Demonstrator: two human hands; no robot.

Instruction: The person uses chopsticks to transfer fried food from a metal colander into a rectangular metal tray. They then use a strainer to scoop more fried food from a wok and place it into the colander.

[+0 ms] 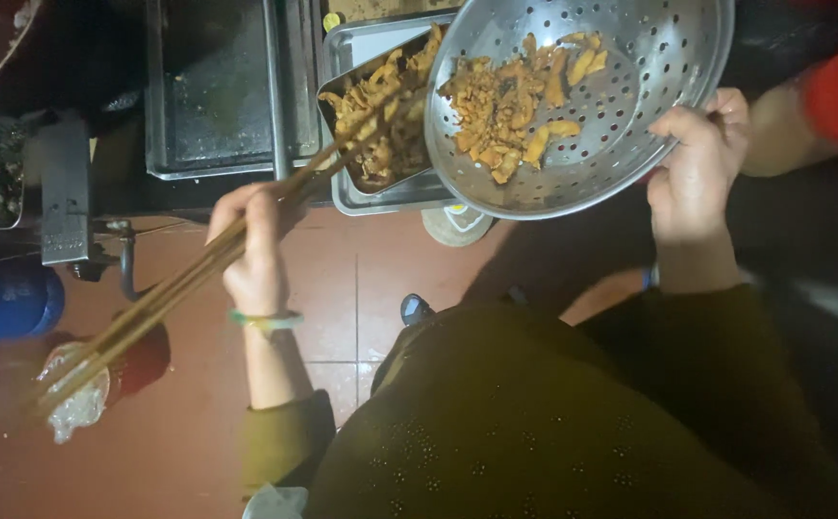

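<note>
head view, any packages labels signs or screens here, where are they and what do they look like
No labels, signs or screens show.
Clear crumpled plastic bag: lower left on the red tiled floor, beside a dark red round container, near the back ends of the long wooden chopsticks.
Blue rounded container: left edge, plain, no marking visible.

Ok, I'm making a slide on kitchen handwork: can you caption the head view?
Left hand works long chopsticks at fried pieces in a tilted metal colander gripped by the right hand, over a steel tray.
</note>
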